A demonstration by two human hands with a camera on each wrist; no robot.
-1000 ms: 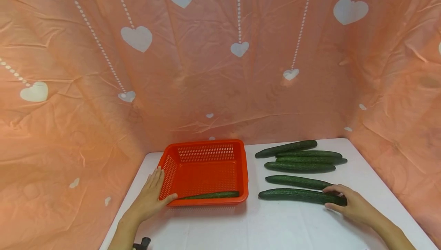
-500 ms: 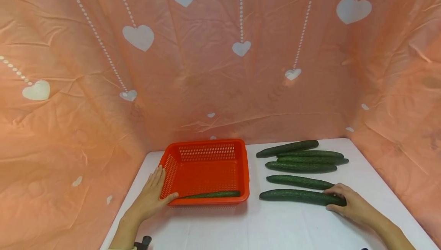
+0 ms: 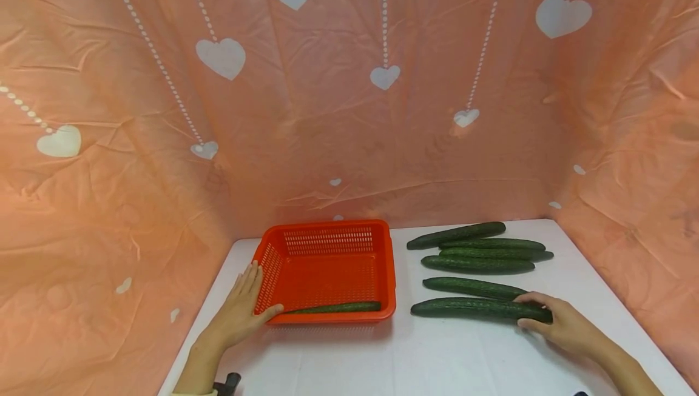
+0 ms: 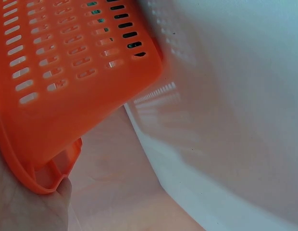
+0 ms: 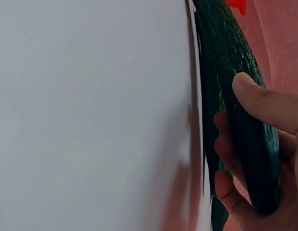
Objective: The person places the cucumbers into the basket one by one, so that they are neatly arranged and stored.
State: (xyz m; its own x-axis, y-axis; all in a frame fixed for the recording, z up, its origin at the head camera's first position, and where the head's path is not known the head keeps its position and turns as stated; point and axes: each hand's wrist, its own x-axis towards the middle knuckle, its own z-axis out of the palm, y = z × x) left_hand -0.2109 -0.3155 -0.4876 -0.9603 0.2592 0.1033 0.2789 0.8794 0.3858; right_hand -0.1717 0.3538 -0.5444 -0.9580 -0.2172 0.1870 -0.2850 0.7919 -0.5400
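An orange-red slotted plastic basket (image 3: pixel 386 262) stands on the left, holding a cucumber (image 3: pixel 344 307) along its front wall. My left hand (image 3: pixel 240 308) rests on its left front corner, fingers straight along the left rim and thumb on the front rim. The left wrist view shows part of that hand (image 4: pixel 31 207) against the basket's rim (image 4: pixel 38 185). On the right, my right hand (image 3: pixel 565 323) grips the right end of the nearest cucumber (image 3: pixel 464 307). In the right wrist view the thumb and curled fingers wrap this cucumber (image 5: pixel 235 62). Another cucumber (image 3: pixel 469 287) lies just behind it.
Several more cucumbers (image 3: pixel 477 264) lie grouped at the back right of the white table (image 3: pixel 426 359). An orange cloth with white hearts (image 3: pixel 349 141) hangs around the back and sides. A black object (image 3: pixel 229 382) shows beside the left wrist.
The head view has shifted slightly. My right hand keeps hold of the cucumber, whose right end has risen a little. The left hand stays at the basket's corner.
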